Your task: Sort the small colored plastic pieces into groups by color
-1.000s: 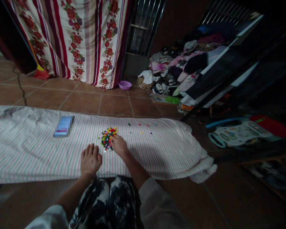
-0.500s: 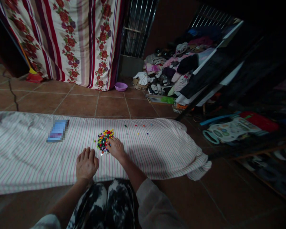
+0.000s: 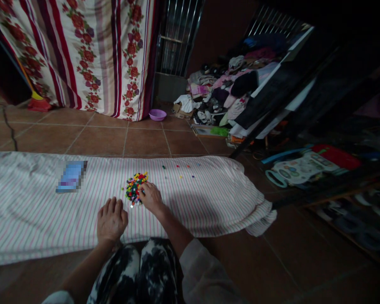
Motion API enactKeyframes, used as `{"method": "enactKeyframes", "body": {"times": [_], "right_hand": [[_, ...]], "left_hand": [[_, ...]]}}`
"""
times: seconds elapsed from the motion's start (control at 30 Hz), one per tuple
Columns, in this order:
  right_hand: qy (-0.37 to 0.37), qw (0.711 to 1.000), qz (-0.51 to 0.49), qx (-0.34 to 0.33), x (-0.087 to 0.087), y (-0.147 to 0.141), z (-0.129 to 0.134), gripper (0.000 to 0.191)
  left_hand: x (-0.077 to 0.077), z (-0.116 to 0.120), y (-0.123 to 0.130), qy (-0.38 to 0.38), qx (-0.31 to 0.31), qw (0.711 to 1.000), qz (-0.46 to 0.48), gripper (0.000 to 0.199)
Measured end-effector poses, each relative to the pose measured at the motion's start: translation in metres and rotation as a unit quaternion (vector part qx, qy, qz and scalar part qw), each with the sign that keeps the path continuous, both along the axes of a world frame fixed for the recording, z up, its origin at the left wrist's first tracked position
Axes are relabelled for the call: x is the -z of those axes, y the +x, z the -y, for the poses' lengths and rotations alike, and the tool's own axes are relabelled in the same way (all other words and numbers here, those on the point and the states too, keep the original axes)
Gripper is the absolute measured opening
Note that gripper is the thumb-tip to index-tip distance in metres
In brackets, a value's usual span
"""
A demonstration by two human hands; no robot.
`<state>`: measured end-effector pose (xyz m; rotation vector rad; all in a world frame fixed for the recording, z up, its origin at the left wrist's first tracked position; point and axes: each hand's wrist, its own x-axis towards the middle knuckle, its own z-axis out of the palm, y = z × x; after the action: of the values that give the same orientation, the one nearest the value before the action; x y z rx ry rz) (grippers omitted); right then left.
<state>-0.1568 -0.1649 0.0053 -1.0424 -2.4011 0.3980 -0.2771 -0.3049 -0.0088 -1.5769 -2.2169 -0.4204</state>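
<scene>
Touching heap (image 3: 133, 185), centre: right hand (image 3: 151, 197), fingertips bunched, grip unclear. Left hand (image 3: 112, 219): apart, palm down on cloth (image 3: 66, 219), lower centre. Seven pieces (image 3: 181, 177) laid out, right of centre; bulk left heaped.

right hand (image 3: 151, 197) at bead pile (image 3: 135, 188) | left hand (image 3: 112, 219) flat on striped cloth (image 3: 66, 219)

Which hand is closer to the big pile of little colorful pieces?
The right hand. Its fingertips are at the right edge of the colorful pile. The left hand rests on the striped cloth, nearer the person and to the pile's left.
</scene>
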Motion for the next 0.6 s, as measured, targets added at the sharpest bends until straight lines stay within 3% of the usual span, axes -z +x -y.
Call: {"method": "enactKeyframes", "body": {"times": [0.13, 0.3, 0.6], "right_hand": [[-0.028, 0.999, -0.025, 0.022, 0.004, 0.009, -0.002, 0.019], [-0.052, 0.997, -0.042, 0.047, 0.006, 0.031, -0.008, 0.017], [-0.048, 0.993, -0.073, 0.074, 0.009, 0.076, -0.017, 0.022]], "left_hand": [[0.001, 0.001, 0.000, 0.000, 0.000, 1.000, 0.001, 0.035], [0.002, -0.001, -0.001, -0.006, -0.005, 1.000, 0.004, 0.036], [0.001, 0.000, 0.000, -0.009, 0.000, 1.000, 0.018, 0.037]]}}
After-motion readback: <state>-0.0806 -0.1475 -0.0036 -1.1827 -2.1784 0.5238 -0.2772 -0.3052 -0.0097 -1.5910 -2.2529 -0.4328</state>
